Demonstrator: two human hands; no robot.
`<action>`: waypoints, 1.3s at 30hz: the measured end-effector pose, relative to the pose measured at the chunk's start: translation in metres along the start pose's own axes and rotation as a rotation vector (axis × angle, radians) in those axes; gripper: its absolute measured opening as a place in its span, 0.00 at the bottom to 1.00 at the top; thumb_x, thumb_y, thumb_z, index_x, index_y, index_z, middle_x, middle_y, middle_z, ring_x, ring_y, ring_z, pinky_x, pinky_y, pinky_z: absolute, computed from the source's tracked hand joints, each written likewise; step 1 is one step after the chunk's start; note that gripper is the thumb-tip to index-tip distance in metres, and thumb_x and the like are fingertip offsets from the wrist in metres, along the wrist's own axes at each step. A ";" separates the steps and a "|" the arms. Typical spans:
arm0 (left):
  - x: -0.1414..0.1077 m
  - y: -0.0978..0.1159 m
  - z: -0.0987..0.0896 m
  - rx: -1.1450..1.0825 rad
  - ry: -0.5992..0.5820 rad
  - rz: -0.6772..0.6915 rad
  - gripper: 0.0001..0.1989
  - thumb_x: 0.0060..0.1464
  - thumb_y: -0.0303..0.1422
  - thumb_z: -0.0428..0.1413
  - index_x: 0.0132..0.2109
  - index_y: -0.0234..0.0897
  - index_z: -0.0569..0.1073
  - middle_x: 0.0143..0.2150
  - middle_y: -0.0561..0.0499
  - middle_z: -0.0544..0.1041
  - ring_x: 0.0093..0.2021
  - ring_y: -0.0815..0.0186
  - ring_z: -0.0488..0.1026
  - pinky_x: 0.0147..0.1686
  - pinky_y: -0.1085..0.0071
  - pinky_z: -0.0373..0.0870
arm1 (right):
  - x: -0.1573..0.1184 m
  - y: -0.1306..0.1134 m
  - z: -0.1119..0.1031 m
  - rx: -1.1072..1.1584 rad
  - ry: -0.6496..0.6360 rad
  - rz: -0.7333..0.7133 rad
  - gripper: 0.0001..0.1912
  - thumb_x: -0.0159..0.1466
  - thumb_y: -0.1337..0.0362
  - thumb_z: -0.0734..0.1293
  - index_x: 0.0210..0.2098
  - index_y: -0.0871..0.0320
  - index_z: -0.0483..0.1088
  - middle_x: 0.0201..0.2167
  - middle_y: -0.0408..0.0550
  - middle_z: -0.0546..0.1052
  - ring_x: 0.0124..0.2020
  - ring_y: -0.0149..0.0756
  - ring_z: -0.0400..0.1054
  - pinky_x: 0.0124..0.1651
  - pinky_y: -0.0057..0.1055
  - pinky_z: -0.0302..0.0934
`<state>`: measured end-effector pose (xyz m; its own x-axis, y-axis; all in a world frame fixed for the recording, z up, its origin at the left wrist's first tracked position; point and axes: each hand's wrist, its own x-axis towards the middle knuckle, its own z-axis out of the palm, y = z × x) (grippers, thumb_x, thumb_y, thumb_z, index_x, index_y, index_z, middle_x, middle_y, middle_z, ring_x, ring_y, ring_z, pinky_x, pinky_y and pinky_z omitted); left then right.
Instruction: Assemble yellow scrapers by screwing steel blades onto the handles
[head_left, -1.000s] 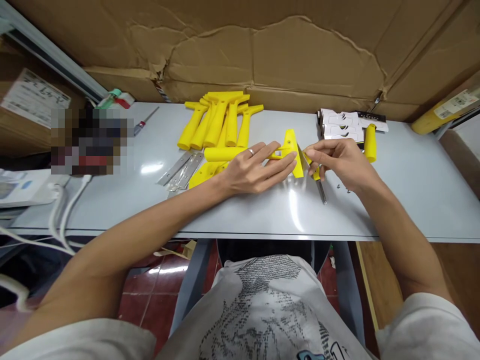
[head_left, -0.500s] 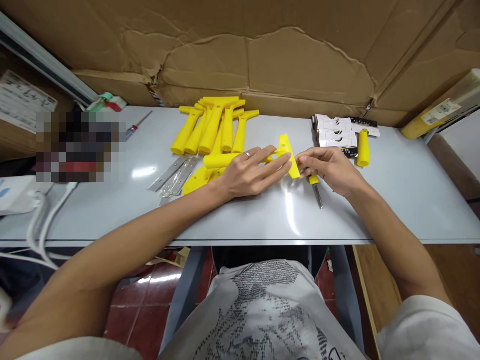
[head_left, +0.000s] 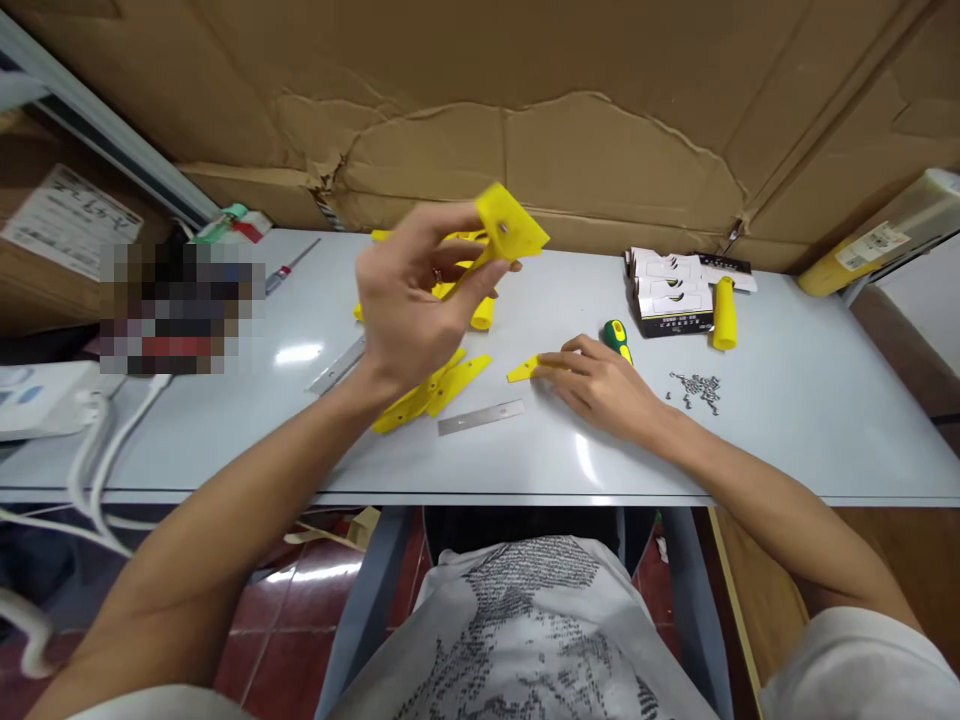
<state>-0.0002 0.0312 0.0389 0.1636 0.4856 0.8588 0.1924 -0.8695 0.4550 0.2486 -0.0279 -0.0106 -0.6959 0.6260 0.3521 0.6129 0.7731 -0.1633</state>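
My left hand [head_left: 420, 300] is raised above the table, its fingers closed round a yellow plastic scraper handle [head_left: 511, 228] with the wide head tilted up. Low on the table, my right hand [head_left: 604, 385] has its fingertips on a flat yellow cover plate [head_left: 523, 371] and appears to grip its edge. Between the hands and nearer to me lies a bare metal blade [head_left: 480, 417]. More yellow cover plates [head_left: 457, 385] are piled under my left wrist. A green and yellow screwdriver [head_left: 616, 340] lies just beyond my right hand, which hides its shaft.
Loose screws [head_left: 697, 390] are scattered to the right. Behind them are folded printed cards [head_left: 671, 290] and a standing yellow handle [head_left: 724, 315]. More scraper handles [head_left: 482, 314] are mostly hidden behind my left hand. Another screwdriver [head_left: 289, 270] lies at back left; cardboard [head_left: 450, 150] walls the rear.
My left hand has lifted the scraper handle up off the table and tilted it. My right hand has moved left and down to a cover plate. The single blade and the screws now show.
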 end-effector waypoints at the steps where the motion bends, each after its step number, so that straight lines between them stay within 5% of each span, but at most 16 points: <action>1: 0.004 0.003 -0.003 -0.088 -0.004 -0.075 0.15 0.68 0.37 0.66 0.58 0.46 0.75 0.55 0.52 0.83 0.45 0.64 0.85 0.40 0.69 0.86 | 0.000 -0.001 0.002 -0.056 -0.029 -0.010 0.18 0.77 0.71 0.61 0.57 0.58 0.80 0.59 0.51 0.83 0.51 0.47 0.72 0.53 0.46 0.72; 7: 0.004 0.012 -0.004 -0.325 -0.199 -0.511 0.19 0.67 0.44 0.65 0.58 0.45 0.70 0.62 0.46 0.80 0.48 0.56 0.86 0.34 0.64 0.88 | 0.000 -0.002 -0.001 -0.203 -0.022 -0.022 0.18 0.77 0.71 0.60 0.58 0.60 0.80 0.52 0.55 0.85 0.48 0.48 0.73 0.46 0.47 0.69; 10: 0.002 0.014 0.000 -0.288 -0.219 -0.595 0.21 0.67 0.47 0.64 0.59 0.45 0.70 0.62 0.43 0.80 0.53 0.52 0.85 0.37 0.62 0.89 | 0.002 -0.012 0.006 -0.099 0.000 -0.192 0.16 0.78 0.66 0.63 0.61 0.58 0.78 0.63 0.54 0.80 0.57 0.49 0.72 0.52 0.48 0.69; 13: 0.000 0.015 0.005 -0.301 -0.232 -0.633 0.22 0.66 0.47 0.65 0.59 0.43 0.71 0.61 0.42 0.80 0.54 0.51 0.85 0.36 0.63 0.89 | 0.002 -0.022 0.017 -0.019 -0.031 -0.299 0.13 0.78 0.66 0.64 0.51 0.57 0.81 0.64 0.52 0.80 0.63 0.48 0.70 0.55 0.47 0.67; 16: -0.004 0.016 0.010 -0.356 -0.240 -0.671 0.22 0.64 0.45 0.67 0.58 0.42 0.72 0.62 0.41 0.79 0.53 0.51 0.85 0.35 0.65 0.89 | 0.001 -0.026 0.020 -0.007 -0.050 -0.230 0.15 0.78 0.66 0.63 0.41 0.55 0.82 0.54 0.50 0.85 0.58 0.47 0.72 0.53 0.46 0.66; 19: -0.008 0.018 0.013 -0.399 -0.239 -0.716 0.21 0.62 0.43 0.68 0.55 0.40 0.73 0.61 0.40 0.80 0.51 0.51 0.86 0.34 0.64 0.89 | 0.001 -0.027 0.013 0.067 -0.075 -0.094 0.14 0.78 0.67 0.62 0.44 0.56 0.81 0.45 0.51 0.86 0.51 0.47 0.72 0.52 0.44 0.66; 24: -0.011 0.020 0.013 -0.431 -0.232 -0.778 0.22 0.59 0.41 0.71 0.54 0.38 0.74 0.60 0.41 0.81 0.49 0.52 0.86 0.35 0.64 0.89 | 0.000 -0.024 0.000 0.320 -0.212 0.046 0.13 0.74 0.71 0.65 0.55 0.61 0.76 0.46 0.54 0.81 0.52 0.48 0.68 0.53 0.43 0.66; 28: -0.014 0.019 0.015 -0.435 -0.217 -0.824 0.22 0.59 0.40 0.71 0.54 0.38 0.74 0.58 0.41 0.81 0.48 0.53 0.87 0.35 0.65 0.89 | -0.002 -0.021 -0.010 0.386 -0.265 0.091 0.12 0.71 0.74 0.63 0.47 0.58 0.78 0.45 0.53 0.78 0.52 0.46 0.68 0.55 0.43 0.65; 34: -0.019 0.014 0.016 -0.382 -0.239 -0.826 0.20 0.60 0.39 0.69 0.53 0.38 0.73 0.56 0.42 0.82 0.47 0.55 0.87 0.36 0.63 0.90 | -0.006 -0.010 -0.036 0.771 -0.044 0.347 0.02 0.66 0.67 0.72 0.38 0.55 0.76 0.34 0.43 0.79 0.34 0.33 0.70 0.40 0.35 0.65; 39: -0.023 0.016 0.019 -0.500 -0.290 -0.925 0.20 0.57 0.36 0.70 0.52 0.37 0.73 0.56 0.42 0.82 0.43 0.55 0.87 0.34 0.64 0.89 | -0.009 0.002 -0.046 0.954 0.259 0.537 0.13 0.60 0.58 0.81 0.37 0.53 0.77 0.33 0.42 0.80 0.33 0.33 0.71 0.39 0.34 0.67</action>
<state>0.0174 0.0077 0.0221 0.3925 0.9166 0.0762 -0.0464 -0.0630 0.9969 0.2731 -0.0364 0.0284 -0.2610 0.9471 0.1870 0.1954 0.2415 -0.9505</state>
